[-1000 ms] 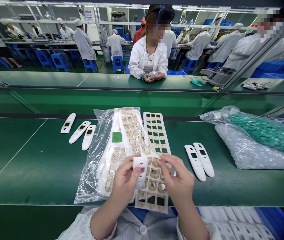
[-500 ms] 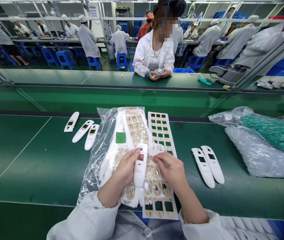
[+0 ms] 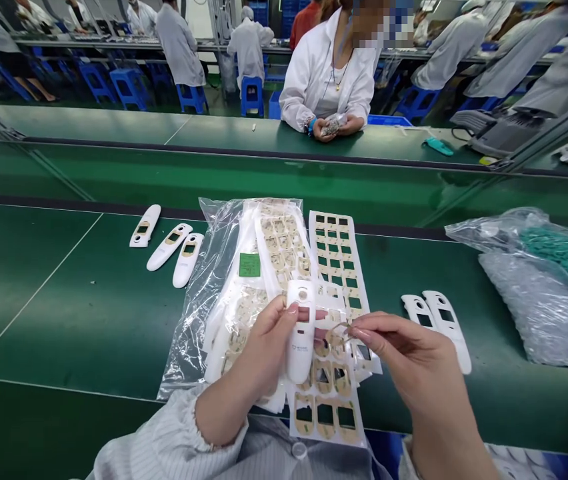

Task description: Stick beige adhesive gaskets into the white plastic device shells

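Three white plastic casings (image 3: 167,247) are laid by the far edge of the green counter (image 3: 54,320), left of a clear plastic bag (image 3: 184,353). A fourth casing (image 3: 300,331) is grasped upright in the left hand (image 3: 264,353) above a sheet of adhesive gaskets (image 3: 327,407), and a thin gasket (image 3: 338,331) is pinched in the right hand (image 3: 404,353); two more casings (image 3: 437,320) lie beyond it.

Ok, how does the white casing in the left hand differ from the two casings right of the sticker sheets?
The held white casing stands nearly upright in the left hand, while the two lying casings rest flat on the green belt. The held white casing shows a round hole and small print; the two lying casings show dark rectangular windows. All three are white, long and round-edged.
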`<state>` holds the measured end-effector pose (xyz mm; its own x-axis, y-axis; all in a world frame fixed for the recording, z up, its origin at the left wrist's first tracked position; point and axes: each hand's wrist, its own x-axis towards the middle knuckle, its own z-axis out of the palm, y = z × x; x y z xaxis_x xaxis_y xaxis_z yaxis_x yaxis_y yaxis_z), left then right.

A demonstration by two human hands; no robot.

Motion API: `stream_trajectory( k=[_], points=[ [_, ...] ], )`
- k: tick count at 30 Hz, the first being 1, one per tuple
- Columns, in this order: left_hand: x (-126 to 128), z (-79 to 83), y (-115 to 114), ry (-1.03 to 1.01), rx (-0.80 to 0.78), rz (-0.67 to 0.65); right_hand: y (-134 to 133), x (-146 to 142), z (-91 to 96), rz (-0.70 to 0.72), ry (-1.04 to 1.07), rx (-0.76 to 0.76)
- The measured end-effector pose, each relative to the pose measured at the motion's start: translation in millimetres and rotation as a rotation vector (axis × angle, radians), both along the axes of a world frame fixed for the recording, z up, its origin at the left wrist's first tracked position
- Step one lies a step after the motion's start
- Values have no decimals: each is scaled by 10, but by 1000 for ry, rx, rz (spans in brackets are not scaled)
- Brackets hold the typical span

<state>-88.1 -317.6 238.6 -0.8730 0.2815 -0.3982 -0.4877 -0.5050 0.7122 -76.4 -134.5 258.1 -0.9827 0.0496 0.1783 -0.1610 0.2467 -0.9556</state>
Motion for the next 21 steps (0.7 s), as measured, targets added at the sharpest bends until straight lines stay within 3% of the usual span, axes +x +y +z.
stream_trajectory(
  k=[3, 6, 14, 21],
  points=[
    [98, 218, -66, -15, 129, -113, -102, 42, 168, 24, -50, -53],
    [190, 338, -150, -9, 229, -239, -181, 75, 293, 37, -63, -78],
    [384, 408, -258, 185, 188, -377, -284, 227, 574, 77, -145, -78],
    [470, 526, -279, 220, 202, -412, -302, 326, 674, 126, -284, -86]
  ],
)
